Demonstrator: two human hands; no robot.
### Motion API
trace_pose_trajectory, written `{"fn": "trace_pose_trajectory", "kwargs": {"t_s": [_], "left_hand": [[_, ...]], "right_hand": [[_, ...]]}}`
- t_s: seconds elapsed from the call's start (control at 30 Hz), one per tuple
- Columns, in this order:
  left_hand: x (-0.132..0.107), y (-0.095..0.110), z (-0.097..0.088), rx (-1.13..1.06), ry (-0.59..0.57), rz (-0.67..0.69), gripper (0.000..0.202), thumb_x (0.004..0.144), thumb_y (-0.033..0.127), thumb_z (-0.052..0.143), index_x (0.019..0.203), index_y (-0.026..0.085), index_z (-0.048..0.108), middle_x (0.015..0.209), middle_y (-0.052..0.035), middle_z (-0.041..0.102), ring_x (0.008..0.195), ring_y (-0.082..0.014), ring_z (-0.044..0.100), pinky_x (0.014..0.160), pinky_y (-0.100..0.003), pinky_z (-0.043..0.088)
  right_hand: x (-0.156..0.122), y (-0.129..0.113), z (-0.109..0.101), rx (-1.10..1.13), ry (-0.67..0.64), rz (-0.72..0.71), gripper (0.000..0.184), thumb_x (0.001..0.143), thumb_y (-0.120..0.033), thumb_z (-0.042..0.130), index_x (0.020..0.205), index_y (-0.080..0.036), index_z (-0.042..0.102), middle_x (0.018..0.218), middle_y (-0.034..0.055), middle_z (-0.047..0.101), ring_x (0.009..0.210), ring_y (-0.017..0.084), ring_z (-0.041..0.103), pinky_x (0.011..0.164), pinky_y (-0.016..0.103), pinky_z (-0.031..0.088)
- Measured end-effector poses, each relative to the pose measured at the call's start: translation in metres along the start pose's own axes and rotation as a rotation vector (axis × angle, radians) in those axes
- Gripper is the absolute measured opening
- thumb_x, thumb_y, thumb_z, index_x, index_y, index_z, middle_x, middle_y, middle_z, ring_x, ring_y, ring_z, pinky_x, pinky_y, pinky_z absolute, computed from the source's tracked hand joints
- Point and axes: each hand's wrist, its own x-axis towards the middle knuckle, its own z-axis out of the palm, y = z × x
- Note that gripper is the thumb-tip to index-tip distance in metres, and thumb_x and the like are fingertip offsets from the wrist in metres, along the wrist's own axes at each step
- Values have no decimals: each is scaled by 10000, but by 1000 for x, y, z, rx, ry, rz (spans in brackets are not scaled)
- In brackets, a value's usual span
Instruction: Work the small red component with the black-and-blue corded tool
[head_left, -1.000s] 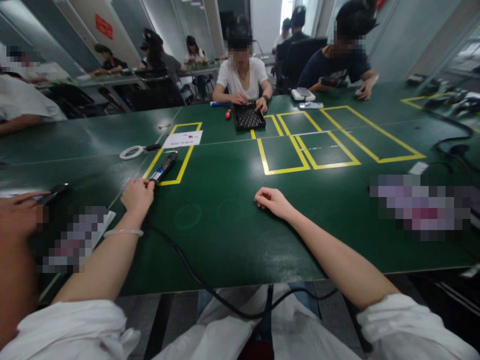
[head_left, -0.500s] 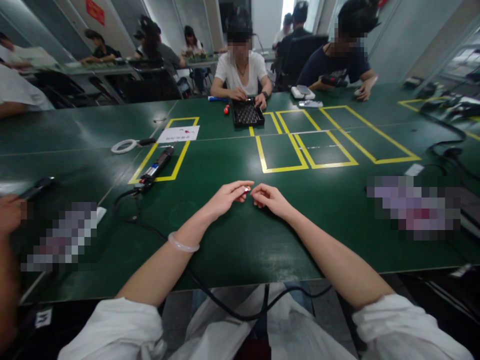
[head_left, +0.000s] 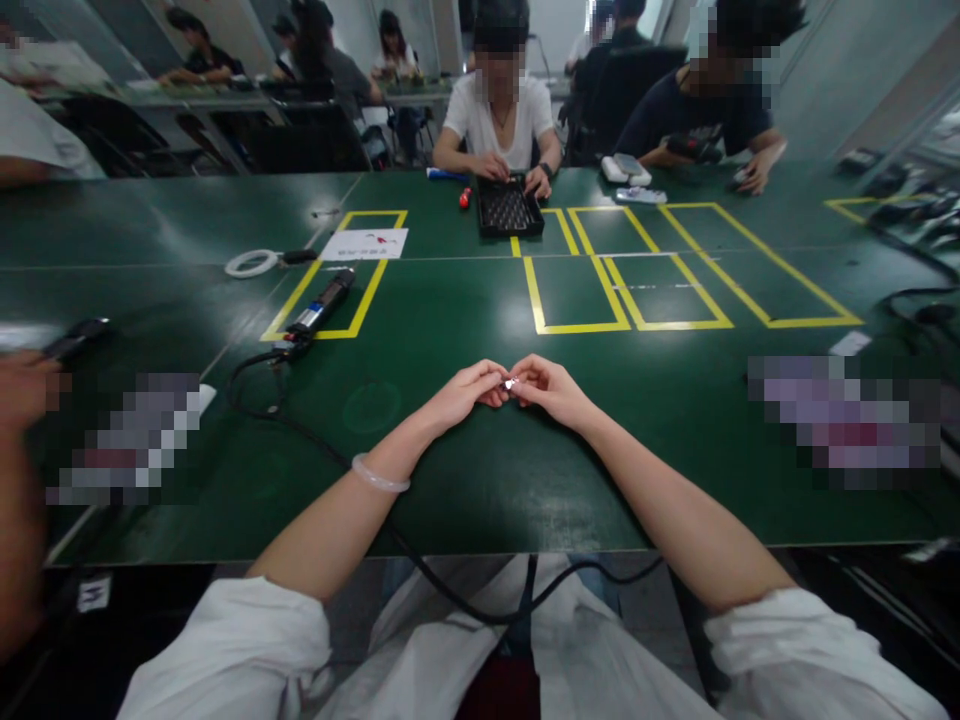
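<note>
A small shiny piece [head_left: 511,384], silvery with a hint of red, sits between my fingertips over the near part of the green table. It is too small for me to tell its kind. My left hand [head_left: 474,390], with a pale bangle [head_left: 381,475] on its forearm, pinches the piece from the left. From the other side my right hand [head_left: 551,386] closes thumb and fingers on it. The fingertips of both hands nearly meet and partly cover it.
Yellow tape outlines [head_left: 581,328] mark the green table [head_left: 450,500]. To the left lie a black handheld tool [head_left: 322,305] with a cable, a white sheet [head_left: 367,243] and a coiled white cable [head_left: 251,263]. Opposite, a person handles a black tray [head_left: 511,212]. Blurred-out items flank my arms.
My right hand has come in to the small piece and now grips it along with my left. The whole view has shifted slightly.
</note>
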Motion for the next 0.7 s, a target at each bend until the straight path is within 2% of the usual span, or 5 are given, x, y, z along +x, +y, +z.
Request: {"fn": "trace_pose_trajectory", "kwargs": {"t_s": [0.07, 0.23, 0.4, 0.53, 0.7], "left_hand": [[0, -1, -1, 0, -14, 1, 365, 878, 463, 640, 999, 124, 579, 829, -46, 650, 735, -126, 610, 750, -282, 494], [-1, -1, 0, 50, -2, 31, 341, 834, 387, 708, 1003, 121, 579, 840, -42, 656, 754, -122, 615, 753, -276, 491], [-3, 3, 4, 127, 32, 117, 304, 846, 354, 689, 1005, 123, 573, 869, -37, 636, 723, -105, 596, 707, -257, 489], [-2, 3, 4, 177, 46, 156, 292, 823, 314, 706, 1012, 131, 579, 867, -26, 612, 725, -103, 587, 679, -239, 487], [1, -2, 1, 146, 59, 142, 314, 815, 341, 708, 995, 121, 574, 889, -41, 609, 749, -117, 592, 684, -255, 504]], "right_hand": [[1, 1, 0, -13, 6, -10, 361, 772, -461, 790, 932, -191, 612, 792, 4, 661, 647, 106, 600, 580, 234, 509], [1, 0, -1, -39, 18, -11, 397, 749, -472, 806, 947, -195, 603, 782, -2, 656, 615, 101, 586, 566, 238, 495], [0, -1, -2, -92, 56, -8, 352, 851, -516, 689, 900, -180, 594, 737, 6, 657, 569, 97, 572, 545, 242, 471], [1, -1, -4, -118, 60, -19, 353, 811, -492, 739, 869, -174, 597, 742, -3, 625, 581, 96, 568, 561, 245, 473], [1, 2, -5, -143, 54, -50, 355, 785, -467, 767, 909, -177, 604, 800, -1, 621, 596, 89, 558, 558, 237, 449]]}}
